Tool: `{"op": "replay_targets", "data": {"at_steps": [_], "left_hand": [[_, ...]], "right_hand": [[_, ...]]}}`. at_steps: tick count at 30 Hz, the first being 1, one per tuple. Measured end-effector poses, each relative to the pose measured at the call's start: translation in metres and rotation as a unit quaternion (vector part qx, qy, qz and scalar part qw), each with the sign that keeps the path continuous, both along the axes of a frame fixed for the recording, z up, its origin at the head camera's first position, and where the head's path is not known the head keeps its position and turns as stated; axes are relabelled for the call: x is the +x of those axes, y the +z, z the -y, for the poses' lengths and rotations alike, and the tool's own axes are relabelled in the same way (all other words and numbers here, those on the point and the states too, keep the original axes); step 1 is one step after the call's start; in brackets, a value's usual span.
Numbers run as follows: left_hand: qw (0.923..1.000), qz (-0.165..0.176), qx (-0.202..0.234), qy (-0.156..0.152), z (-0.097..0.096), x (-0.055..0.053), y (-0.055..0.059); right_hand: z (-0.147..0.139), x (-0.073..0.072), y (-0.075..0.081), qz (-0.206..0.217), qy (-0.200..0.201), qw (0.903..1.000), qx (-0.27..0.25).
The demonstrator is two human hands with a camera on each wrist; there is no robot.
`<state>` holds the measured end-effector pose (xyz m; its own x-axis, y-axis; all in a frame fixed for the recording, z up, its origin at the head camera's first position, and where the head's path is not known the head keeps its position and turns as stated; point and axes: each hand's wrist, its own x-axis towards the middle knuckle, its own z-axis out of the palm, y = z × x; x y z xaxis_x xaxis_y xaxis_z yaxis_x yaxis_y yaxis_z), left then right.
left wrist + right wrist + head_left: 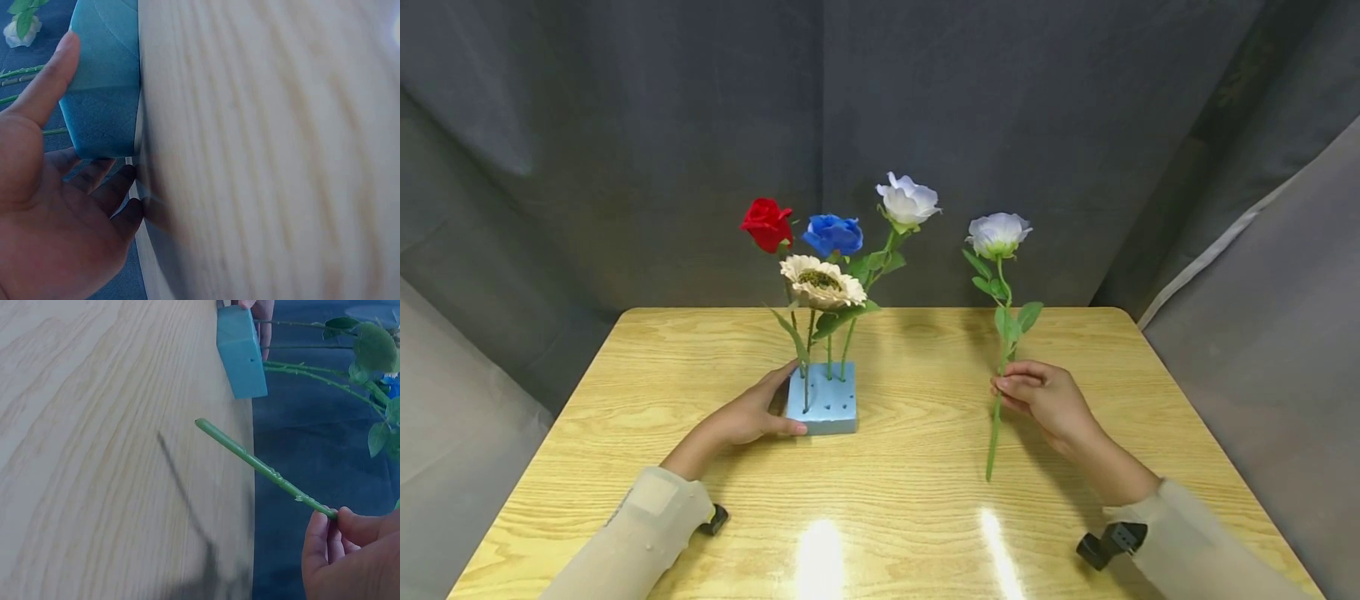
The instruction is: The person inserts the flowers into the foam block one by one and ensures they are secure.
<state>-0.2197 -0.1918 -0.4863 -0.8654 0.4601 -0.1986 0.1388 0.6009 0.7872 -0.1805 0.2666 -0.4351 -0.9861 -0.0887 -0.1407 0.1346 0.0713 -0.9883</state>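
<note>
My left hand (753,412) holds the light blue foam block (822,423) by its left side, with the thumb (57,75) along the front face and the fingers behind. Small holes mark the block's top. In it stand a red rose (767,225), a blue flower (834,235), a cream sunflower-like bloom (822,283) and a white flower (908,202). To the right, my right hand (1047,403) pinches the green stem of a second white artificial flower (998,233). Its bloom points up, and the bare stem end (212,429) hangs above the table, apart from the block.
Block and hands are over a wood-grain table (910,500), which shows two bright light reflections near its front. Dark grey curtains (700,150) hang behind it and along both sides. Each sleeved wrist carries a small black device (1112,543).
</note>
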Motion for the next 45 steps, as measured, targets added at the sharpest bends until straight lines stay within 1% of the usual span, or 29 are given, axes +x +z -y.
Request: {"op": "replay_targets", "data": {"at_steps": [4, 11, 14, 18, 21, 27, 33, 40, 45], "left_hand": [[1.0, 0.001, 0.002, -0.002, 0.0, 0.001, 0.001], [1.0, 0.002, 0.0, -0.001, 0.0, 0.001, 0.0], [1.0, 0.001, 0.002, -0.002, 0.0, 0.001, -0.001], [1.0, -0.002, 0.003, -0.003, 0.0, 0.001, 0.0], [1.0, -0.002, 0.002, -0.003, 0.0, 0.001, 0.0], [1.0, 0.004, 0.001, -0.002, 0.0, 0.001, 0.002], [1.0, 0.005, 0.002, -0.005, 0.001, 0.0, 0.0], [1.0, 0.002, 0.001, -0.004, 0.001, 0.0, -0.001], [1.0, 0.002, 0.002, -0.003, 0.001, 0.0, 0.0]], "right_hand": [[0.01, -0.001, 0.003, -0.012, -0.002, 0.9999, -0.006], [0.029, -0.002, 0.008, -0.044, -0.006, 0.9985, -0.032], [0.036, -0.003, 0.012, -0.056, -0.011, 0.9979, -0.032], [0.046, -0.003, 0.016, -0.066, -0.015, 0.9975, -0.019], [0.054, -0.003, 0.02, -0.075, -0.014, 0.9968, -0.024], [0.071, -0.005, 0.026, -0.098, -0.011, 0.9944, -0.039], [0.092, -0.008, 0.032, -0.115, -0.003, 0.9922, -0.049], [0.119, -0.015, 0.035, -0.137, 0.009, 0.9896, -0.042], [0.138, -0.019, 0.035, -0.154, 0.018, 0.9868, -0.047]]}}
